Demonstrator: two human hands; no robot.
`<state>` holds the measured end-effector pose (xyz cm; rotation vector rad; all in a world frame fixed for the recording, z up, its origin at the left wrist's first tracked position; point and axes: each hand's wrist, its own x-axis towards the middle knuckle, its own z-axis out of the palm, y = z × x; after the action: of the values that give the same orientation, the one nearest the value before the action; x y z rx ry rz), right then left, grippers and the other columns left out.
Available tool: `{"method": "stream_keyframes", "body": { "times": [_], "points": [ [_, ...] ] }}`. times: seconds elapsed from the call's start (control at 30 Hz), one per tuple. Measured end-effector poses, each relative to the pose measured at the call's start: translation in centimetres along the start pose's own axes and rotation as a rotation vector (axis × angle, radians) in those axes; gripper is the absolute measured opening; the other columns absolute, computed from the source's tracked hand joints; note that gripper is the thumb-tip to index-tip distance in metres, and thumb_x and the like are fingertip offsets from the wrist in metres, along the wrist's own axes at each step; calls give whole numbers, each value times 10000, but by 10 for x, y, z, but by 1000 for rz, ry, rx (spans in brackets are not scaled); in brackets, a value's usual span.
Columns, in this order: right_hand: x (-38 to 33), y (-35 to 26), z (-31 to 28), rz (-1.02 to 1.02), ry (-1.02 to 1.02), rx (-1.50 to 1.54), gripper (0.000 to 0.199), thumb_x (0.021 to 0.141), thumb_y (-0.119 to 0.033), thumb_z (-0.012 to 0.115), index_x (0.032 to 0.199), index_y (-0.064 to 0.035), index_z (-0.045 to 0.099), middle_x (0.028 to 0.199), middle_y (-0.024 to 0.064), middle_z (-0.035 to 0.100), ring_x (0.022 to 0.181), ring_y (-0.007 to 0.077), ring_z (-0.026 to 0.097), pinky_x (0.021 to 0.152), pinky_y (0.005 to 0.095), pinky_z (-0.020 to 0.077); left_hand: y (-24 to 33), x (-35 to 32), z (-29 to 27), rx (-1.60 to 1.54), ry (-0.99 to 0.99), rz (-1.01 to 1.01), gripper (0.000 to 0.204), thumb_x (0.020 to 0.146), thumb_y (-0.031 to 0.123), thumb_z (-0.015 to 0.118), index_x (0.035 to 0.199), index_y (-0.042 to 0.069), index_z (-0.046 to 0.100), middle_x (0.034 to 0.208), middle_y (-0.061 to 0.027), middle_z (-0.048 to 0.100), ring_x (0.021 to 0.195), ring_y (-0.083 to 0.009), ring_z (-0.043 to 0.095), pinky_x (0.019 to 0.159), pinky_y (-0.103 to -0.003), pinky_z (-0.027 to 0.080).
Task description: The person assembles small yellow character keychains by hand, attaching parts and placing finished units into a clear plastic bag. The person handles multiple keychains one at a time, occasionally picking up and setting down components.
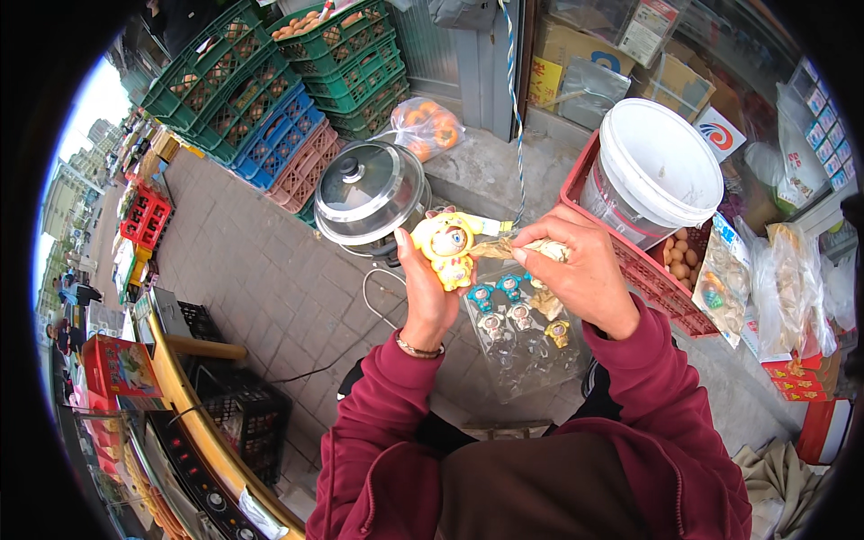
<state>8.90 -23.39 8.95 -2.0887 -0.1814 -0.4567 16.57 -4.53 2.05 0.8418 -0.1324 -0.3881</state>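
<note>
A yellow cartoon figurine [446, 245] with a pale face and small limbs is gripped in my left hand [425, 290], its front turned up. My right hand [576, 270] pinches a crumpled tan bag [545, 249]. Its narrowed end reaches the figurine's right side. Below both hands lies a clear plastic sheet or tray [517, 371] with several small figures on it: blue ones [509, 286], white ones [490, 325] and a yellow one [557, 334]. The upper right part of this tray is hidden by my right hand.
Ahead stands a lidded steel pot [364, 193], with a bag of orange fruit [427, 128] behind it. Stacked crates [261, 117] hold eggs at the far left. A white bucket [661, 171] stands in a red crate [621, 238] at right. A cable [367, 292] crosses the paving.
</note>
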Motion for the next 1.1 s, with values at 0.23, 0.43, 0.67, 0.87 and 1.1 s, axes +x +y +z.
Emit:
{"method": "stream_keyframes", "body": {
  "times": [0.23, 0.43, 0.67, 0.87, 1.1],
  "points": [
    [-2, -9, 22, 149, 135, 187, 124, 851, -76, 750, 956, -15, 720, 904, 100, 655, 786, 186, 651, 681, 314, 503, -1, 0, 2, 64, 3, 35, 790, 1008, 746, 205, 1333, 94, 512, 1037, -70, 677, 673, -159, 630, 424, -246, 387],
    [-12, -15, 56, -288, 378, -107, 208, 827, -72, 806, 1011, -26, 719, 1005, 99, 624, 820, 227, 661, 708, 343, 541, -15, -1, 6, 35, 15, 147, 764, 1043, 688, 205, 1393, 64, 473, 1276, -113, 630, 1083, -231, 656, 877, -372, 555],
    [-14, -5, 60, -83, 164, 104, 181, 797, -20, 789, 962, -20, 714, 997, 85, 631, 906, 211, 652, 771, 323, 524, -20, -6, 8, 166, -18, 242, 786, 1066, 643, 155, 1440, 20, 454, 1319, -114, 598, 1191, -220, 604, 1040, -373, 477],
    [-10, 7, 55, 114, 59, 333, 143, 815, -30, 789, 922, -1, 699, 949, 52, 627, 843, 110, 622, 739, 259, 493, -26, -4, 4, 318, 4, 348, 811, 1050, 676, 166, 1405, 11, 467, 1254, -112, 599, 1141, -205, 606, 1009, -352, 482],
    [-7, 16, 54, 189, 17, 379, 131, 809, -12, 788, 883, 0, 681, 942, 44, 613, 827, 92, 609, 728, 247, 486, -32, -2, -3, 405, -25, 375, 789, 1051, 672, 197, 1401, 13, 455, 1252, -105, 589, 1141, -199, 595, 999, -342, 471]
  ]
}}
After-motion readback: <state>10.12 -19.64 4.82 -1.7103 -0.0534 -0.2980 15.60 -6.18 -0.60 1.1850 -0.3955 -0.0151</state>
